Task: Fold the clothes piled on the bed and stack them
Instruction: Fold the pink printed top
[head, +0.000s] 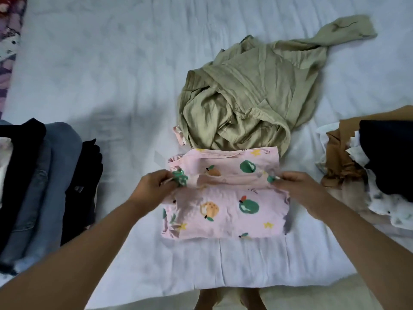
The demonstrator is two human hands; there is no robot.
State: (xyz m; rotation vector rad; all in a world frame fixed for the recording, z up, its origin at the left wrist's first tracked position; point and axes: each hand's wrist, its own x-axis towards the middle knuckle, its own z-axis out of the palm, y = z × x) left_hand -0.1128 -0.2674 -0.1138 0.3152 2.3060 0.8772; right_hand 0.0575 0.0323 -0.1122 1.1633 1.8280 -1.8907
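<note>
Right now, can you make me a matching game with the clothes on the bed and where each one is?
Things:
1. pink fruit-print garment
2. olive green garment
3. blue jeans
4. brown garment

Places:
A. crumpled, at the middle of the bed
B. at the right edge of the bed, partly under a black cloth
C. held at both sides by the left hand and right hand
D. in the stack at the left

Pairs: 1-C, 2-A, 3-D, 4-B
</note>
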